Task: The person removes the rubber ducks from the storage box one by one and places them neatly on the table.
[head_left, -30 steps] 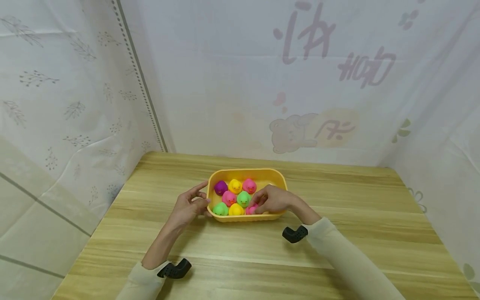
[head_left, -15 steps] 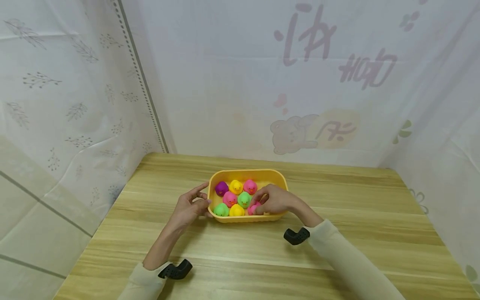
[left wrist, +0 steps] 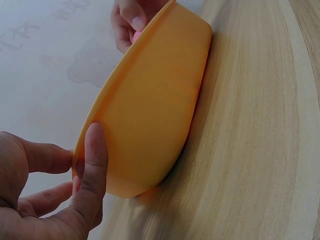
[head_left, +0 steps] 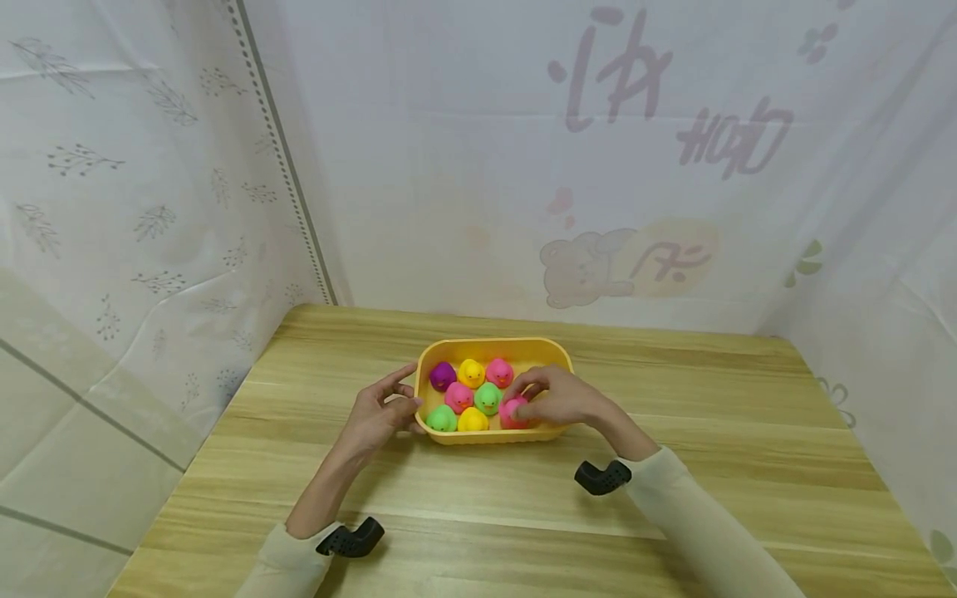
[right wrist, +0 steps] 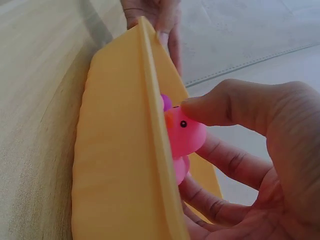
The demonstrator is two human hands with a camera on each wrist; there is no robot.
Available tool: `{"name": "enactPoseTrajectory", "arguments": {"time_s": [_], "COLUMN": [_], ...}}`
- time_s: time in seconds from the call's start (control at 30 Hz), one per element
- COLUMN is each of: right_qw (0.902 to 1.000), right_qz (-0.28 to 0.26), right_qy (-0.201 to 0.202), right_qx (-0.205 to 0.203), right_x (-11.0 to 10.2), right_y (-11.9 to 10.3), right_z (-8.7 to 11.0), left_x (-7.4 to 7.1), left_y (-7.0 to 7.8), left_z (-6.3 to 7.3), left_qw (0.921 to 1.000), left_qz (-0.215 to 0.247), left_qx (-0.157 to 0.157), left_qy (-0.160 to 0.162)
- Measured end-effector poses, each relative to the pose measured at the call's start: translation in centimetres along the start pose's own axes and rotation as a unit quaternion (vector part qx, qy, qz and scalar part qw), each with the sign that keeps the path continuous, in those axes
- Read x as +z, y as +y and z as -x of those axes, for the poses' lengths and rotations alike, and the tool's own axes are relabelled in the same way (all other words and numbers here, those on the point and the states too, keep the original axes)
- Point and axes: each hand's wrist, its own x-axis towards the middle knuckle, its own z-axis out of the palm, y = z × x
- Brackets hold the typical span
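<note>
A yellow plastic basket sits on the table, holding several small rubber ducks in rows. My left hand grips its left end, with the thumb against the outer wall. Inside, at the front right, my right hand pinches a pink rubber duck between thumb and fingers. Left of that duck are a green duck and a yellow duck. A purple duck is in the back left corner. My right hand partly hides the basket's right end.
The wood-grain table extends around the basket. White printed cloth hangs behind the table and along both sides. A black wrist mount sticks out from the left sleeve, another black mount from the right.
My right hand has shifted slightly right and up with the pink duck, which now shows more between the fingers. The left hand and the basket stay in place.
</note>
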Motion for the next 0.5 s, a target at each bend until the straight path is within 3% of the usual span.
{"name": "enactPoseTrajectory", "arguments": {"time_s": [0.5], "right_qw": [0.9953], "right_qz": [-0.066], "right_qy": [0.070], "right_qx": [0.005], "right_x": [-1.2], "right_y": [0.5], "right_z": [1.7], "left_x": [0.1], "left_y": [0.0], "left_z": [0.0], "left_qw": [0.9999], "left_qz": [-0.007], "left_qx": [0.001], "left_qy": [0.008]}}
